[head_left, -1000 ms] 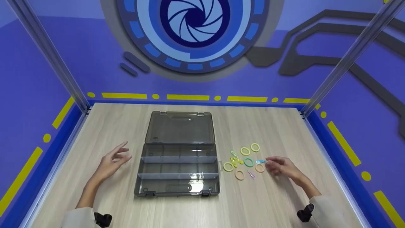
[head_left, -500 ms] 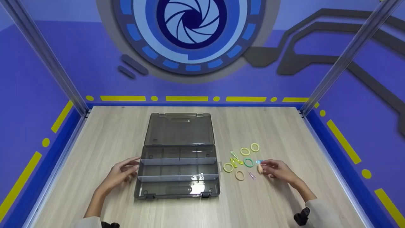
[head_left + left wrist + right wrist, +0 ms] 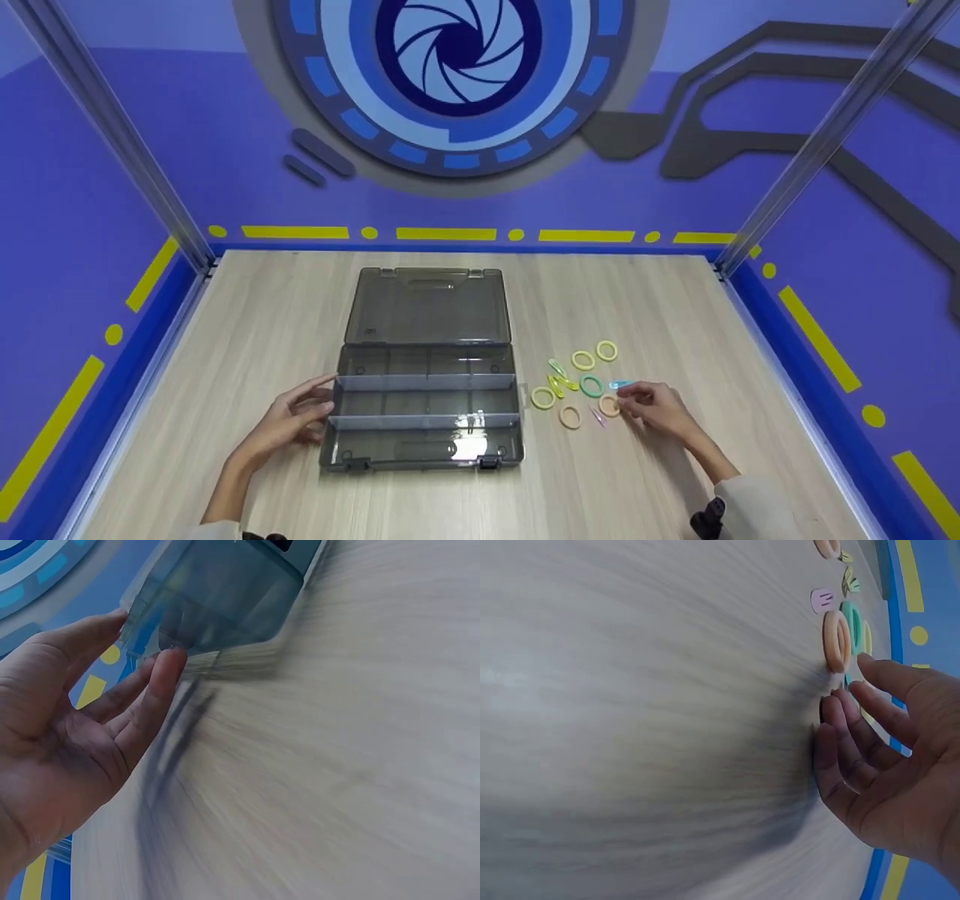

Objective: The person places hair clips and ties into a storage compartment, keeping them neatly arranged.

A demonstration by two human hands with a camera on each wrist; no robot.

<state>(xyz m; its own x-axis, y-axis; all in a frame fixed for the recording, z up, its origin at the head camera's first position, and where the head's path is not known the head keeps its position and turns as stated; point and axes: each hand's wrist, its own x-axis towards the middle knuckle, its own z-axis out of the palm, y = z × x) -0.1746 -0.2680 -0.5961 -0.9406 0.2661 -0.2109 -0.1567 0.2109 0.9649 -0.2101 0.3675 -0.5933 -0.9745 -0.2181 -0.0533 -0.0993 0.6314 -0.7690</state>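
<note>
A dark translucent box [image 3: 424, 401] with three rows lies with its lid folded back. My left hand [image 3: 289, 420] touches its left side, fingertips at the wall; the left wrist view shows the hand [image 3: 90, 716] with relaxed fingers against the box [image 3: 225, 600]. My right hand [image 3: 660, 409] is beside an orange ring [image 3: 609, 406] and a blue clip [image 3: 620, 384]. In the right wrist view the hand [image 3: 892, 757] has loosely bent fingers holding nothing, just below the orange ring [image 3: 836, 642].
Left of the right hand lie a green ring [image 3: 592, 386], yellow rings [image 3: 583, 361], another orange ring [image 3: 570, 417], yellow-green clips [image 3: 555, 385] and a purple clip [image 3: 598, 417]. Blue walls and metal posts surround the wooden table [image 3: 420, 506].
My left hand has moved right to the box's side. The right hand reached the orange ring, tilted it up, and the ring now lies flat, slightly further left.
</note>
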